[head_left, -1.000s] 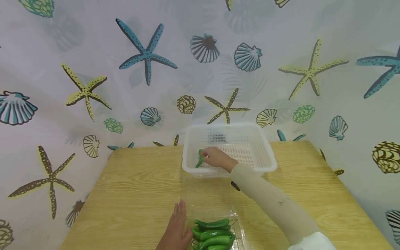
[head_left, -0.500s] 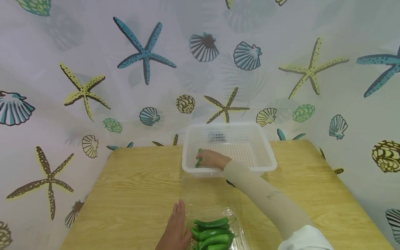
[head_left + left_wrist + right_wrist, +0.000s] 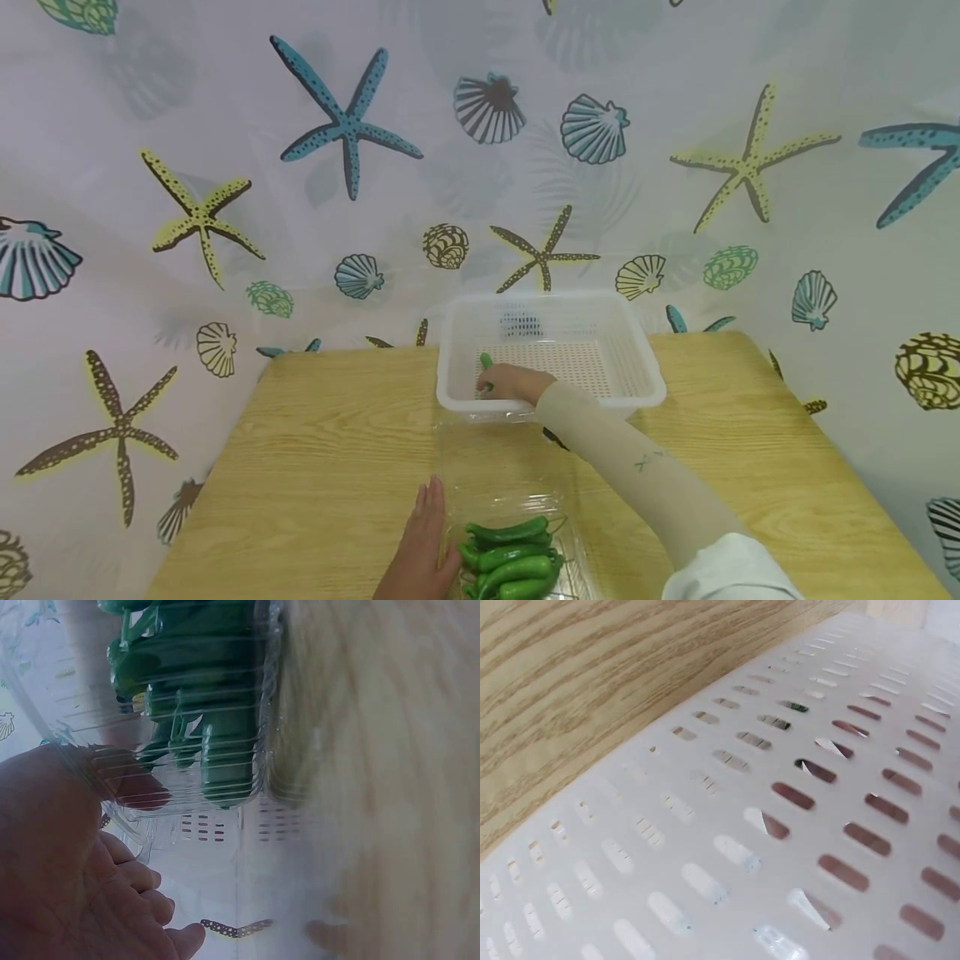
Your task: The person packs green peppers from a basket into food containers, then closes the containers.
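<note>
My right hand point(image 3: 513, 382) reaches down into the front left of a white plastic basket point(image 3: 654, 387) and grips a green chili pepper point(image 3: 486, 361). One end of the pepper sticks up past the fingers. In the right wrist view the slotted basket wall point(image 3: 682, 825) hides most of that hand. At the front of the table, several green peppers point(image 3: 513, 554) lie in a clear plastic container point(image 3: 577, 558). Along its left side rests my left hand point(image 3: 420, 546), fingers straight. In the left wrist view its thumb point(image 3: 142, 787) reaches over the container rim.
The container's clear lid point(image 3: 495, 458) lies folded back on the wooden table point(image 3: 322, 475), reaching toward the basket. A curtain point(image 3: 450, 192) printed with starfish and shells hangs behind the table and down both sides.
My right hand has moved slightly left and closed its fingers around the pepper in the basket, which has shifted and now tilts differently. The left hand has stayed by the container.
</note>
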